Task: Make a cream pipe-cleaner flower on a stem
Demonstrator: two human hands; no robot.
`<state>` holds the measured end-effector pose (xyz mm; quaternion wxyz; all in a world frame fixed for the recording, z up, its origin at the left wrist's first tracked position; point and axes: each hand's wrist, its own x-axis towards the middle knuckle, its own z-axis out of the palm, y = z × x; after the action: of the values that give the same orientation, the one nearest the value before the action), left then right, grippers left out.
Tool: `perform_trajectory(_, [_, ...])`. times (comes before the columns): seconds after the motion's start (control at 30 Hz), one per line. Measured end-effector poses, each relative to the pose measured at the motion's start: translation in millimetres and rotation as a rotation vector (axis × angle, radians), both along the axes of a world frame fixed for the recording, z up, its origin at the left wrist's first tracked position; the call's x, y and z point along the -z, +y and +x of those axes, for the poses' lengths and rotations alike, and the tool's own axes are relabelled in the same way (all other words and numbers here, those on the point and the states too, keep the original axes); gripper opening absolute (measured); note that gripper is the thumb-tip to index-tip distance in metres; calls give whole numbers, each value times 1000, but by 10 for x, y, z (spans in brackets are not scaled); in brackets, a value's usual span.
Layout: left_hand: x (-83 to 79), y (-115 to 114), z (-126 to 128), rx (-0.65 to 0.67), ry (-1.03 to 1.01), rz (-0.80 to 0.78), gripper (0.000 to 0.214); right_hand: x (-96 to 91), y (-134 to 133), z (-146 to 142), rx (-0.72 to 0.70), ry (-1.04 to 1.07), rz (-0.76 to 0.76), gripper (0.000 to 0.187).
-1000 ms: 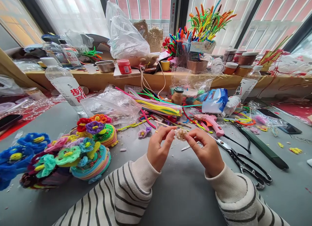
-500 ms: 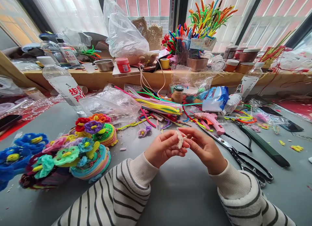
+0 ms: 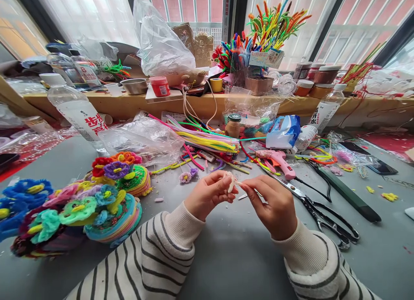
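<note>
Over the grey table, my left hand pinches a small cream-white fuzzy piece, which looks like bent pipe cleaner. My right hand has thumb and index finger closed on a thin pale end at that piece's right side. Part of the piece is hidden behind the left fingers. Just beyond my right hand lie large scissors, blades partly covered by the hand. Two small pipe-cleaner flowers rest on the table beyond my left hand.
Colourful pipe-cleaner flower pieces stand at left. Behind the hands lie loose pipe cleaners, a pink glue gun with its cord, and a small jar. A dark green bar-shaped object lies at right. Bottles stand by the shelf.
My right hand has drawn slightly right and away from the left, now pinching the white piece's thin end. The camera view has shifted a little, so the scene sits further left.
</note>
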<state>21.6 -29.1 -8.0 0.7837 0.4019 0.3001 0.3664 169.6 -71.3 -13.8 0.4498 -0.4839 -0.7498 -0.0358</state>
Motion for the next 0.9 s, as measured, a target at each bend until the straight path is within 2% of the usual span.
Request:
perform_trajectory(0.17, [-23,45,-47,40,22,17,14,13,-30,-19,86,-267,200,6])
perform_trajectory(0.27, [-40,78,-86,92,26,58,12,5,-42,-29,91,-328,290,5])
perform_trajectory(0.33, [-44,100,-109,114,38,84,11,7,-44,-37,81,-327,294,4])
perform_trajectory(0.43, [-40,112,-119,118,65,80,11,20,-34,-48,53,-266,230,6])
perform_trajectory(0.53, [-30,80,-80,84,3,45,16,35,-17,-66,20,-122,97,9])
perform_trajectory(0.67, [-14,1,11,41,-124,96,38,45,-10,-104,1,53,-51,15])
perform_trajectory(0.8, [-3,-38,52,-98,-3,234,25,61,-28,-168,-62,135,-146,15])
perform_trajectory(0.9, [-5,-49,45,-134,48,327,15,76,-43,-211,-121,177,-190,15])
